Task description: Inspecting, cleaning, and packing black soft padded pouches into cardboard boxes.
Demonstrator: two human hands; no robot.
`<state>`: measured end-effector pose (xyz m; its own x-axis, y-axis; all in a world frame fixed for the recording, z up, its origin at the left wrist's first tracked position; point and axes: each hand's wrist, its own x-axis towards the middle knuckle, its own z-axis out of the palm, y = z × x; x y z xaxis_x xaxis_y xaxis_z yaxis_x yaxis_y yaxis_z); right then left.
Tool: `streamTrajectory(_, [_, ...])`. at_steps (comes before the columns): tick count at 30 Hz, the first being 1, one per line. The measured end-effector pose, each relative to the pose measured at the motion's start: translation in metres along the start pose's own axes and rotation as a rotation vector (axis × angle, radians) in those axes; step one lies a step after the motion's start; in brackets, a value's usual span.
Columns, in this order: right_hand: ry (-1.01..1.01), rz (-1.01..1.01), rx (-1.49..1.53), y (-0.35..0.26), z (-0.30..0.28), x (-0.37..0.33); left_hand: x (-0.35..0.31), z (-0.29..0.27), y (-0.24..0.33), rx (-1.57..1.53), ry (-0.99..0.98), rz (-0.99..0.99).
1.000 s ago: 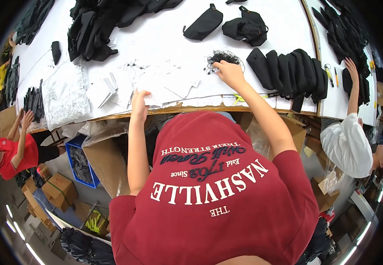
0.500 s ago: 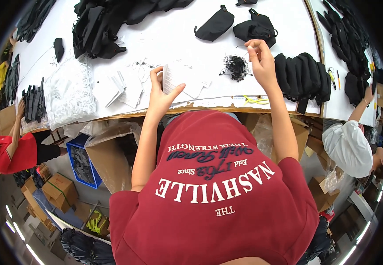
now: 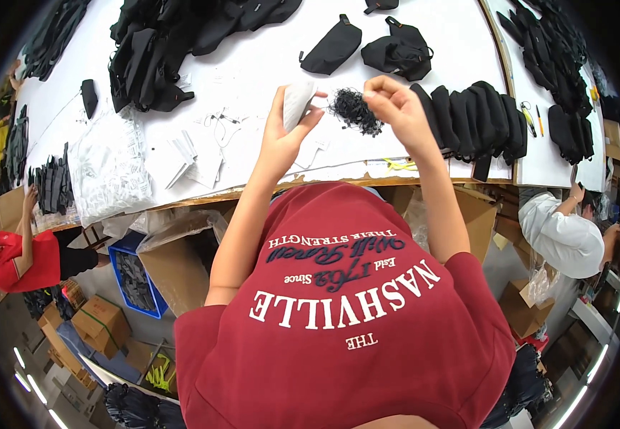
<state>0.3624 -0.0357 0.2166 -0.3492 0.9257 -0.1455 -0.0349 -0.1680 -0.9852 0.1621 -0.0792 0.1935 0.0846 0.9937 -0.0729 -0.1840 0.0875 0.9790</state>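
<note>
My left hand (image 3: 281, 136) grips a small stack of white paper tags (image 3: 298, 104) over the table, thumb in front and fingers behind. My right hand (image 3: 401, 113) is raised just right of a tangled heap of thin black strings (image 3: 356, 112), its thumb and forefinger pinched together. Whatever lies in that pinch is too small to make out. Loose white paper tags (image 3: 194, 163) lie left of my left hand, with a few dark strings (image 3: 223, 127) behind them. Beyond my hands lie two black pouches (image 3: 335, 46) (image 3: 399, 53).
Several black pouches (image 3: 478, 121) stand in a row at right. At far left, a clear bag of white labels (image 3: 110, 168) sits by the table edge; a black pile (image 3: 149, 64) lies behind it. A yellow strip (image 3: 400, 164) rests near the front edge. Co-workers flank me.
My left hand has moved right and up with the tag stack, tilting it. My right hand has come left and down toward the string heap. The string earlier visible at its fingertips no longer shows.
</note>
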Motion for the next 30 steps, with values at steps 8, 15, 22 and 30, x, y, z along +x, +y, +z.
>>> streamTrajectory(8, [-0.109, 0.016, 0.003, 0.014, 0.011, -0.013, 0.004, 0.020, 0.006, -0.138, -0.133, 0.013])
streamTrajectory(15, [-0.196, 0.052, -0.075, 0.007, 0.011, -0.023, -0.001, 0.025, 0.008, 0.010, -0.074, 0.026])
streamTrajectory(22, [-0.209, 0.084, -0.228, 0.004, 0.005, -0.021, -0.010, 0.033, 0.013, 0.202, -0.017, -0.020])
streamTrajectory(30, [-0.016, -0.026, -0.152, -0.005, 0.000, -0.027, -0.015, 0.040, 0.020, -0.055, 0.004, -0.085])
